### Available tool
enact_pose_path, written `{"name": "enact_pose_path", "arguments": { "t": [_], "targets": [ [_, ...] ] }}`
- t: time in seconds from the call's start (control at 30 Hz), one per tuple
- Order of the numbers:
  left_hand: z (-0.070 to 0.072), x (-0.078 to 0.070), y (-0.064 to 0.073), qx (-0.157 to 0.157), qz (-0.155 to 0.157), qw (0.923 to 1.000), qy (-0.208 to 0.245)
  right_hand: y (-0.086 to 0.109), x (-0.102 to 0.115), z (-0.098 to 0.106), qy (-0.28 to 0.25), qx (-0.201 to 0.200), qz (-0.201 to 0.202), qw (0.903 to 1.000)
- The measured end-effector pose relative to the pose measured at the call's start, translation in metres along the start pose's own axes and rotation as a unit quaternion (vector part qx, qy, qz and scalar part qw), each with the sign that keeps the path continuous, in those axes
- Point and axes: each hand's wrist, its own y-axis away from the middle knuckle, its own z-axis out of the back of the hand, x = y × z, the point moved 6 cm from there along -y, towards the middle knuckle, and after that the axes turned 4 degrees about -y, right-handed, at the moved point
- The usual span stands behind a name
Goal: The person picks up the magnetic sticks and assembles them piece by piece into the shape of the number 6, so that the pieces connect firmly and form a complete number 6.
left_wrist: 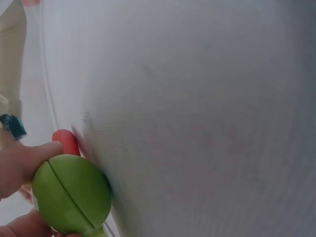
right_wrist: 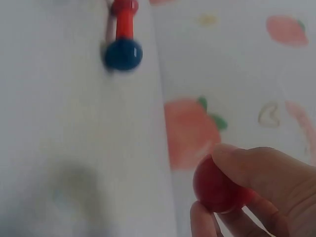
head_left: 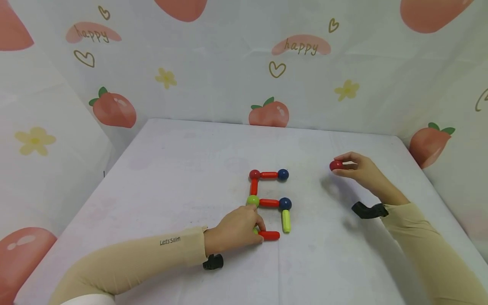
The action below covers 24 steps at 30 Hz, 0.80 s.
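Observation:
My left hand (head_left: pixel 237 226) grips a green ball (left_wrist: pixel 74 197) at the lower left corner of a shape made of balls and rods. From that ball a red rod (head_left: pixel 270 235) points to the right. Just above the fingers sits a second, lime green ball (head_left: pixel 253 201), joined by a red rod (head_left: pixel 269 203) to a dark blue ball (head_left: pixel 285 203). A yellow-green rod (head_left: pixel 286 221) runs down from the blue ball, its lower end near the bottom red rod. Off to the right, my right hand (head_left: pixel 360 171) pinches a red ball (right_wrist: pixel 217 183) between thumb and fingers, raised above the table.
At the top of the shape, a red ball (head_left: pixel 254 174) and a dark blue ball (head_left: pixel 283 174) are linked by a red rod (head_left: pixel 269 175). Another red rod (head_left: pixel 254 187) drops from the red ball. A patterned cloth backdrop (head_left: pixel 221 55) stands behind the white table (head_left: pixel 171 169).

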Motion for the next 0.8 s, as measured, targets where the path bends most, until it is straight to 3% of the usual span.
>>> {"name": "enact_pose_path", "arguments": {
  "t": [0.43,0.8],
  "targets": [
    [-0.001,0.001,0.0,-0.004,-0.004,1.0,0.002,0.035,0.055,-0.054,-0.046,0.06,0.082,0.9938],
    [0.001,0.0,0.001,-0.002,-0.006,1.0,0.001,0.063,0.066,-0.09,-0.066,0.115,0.092,0.987]
  ]
}}
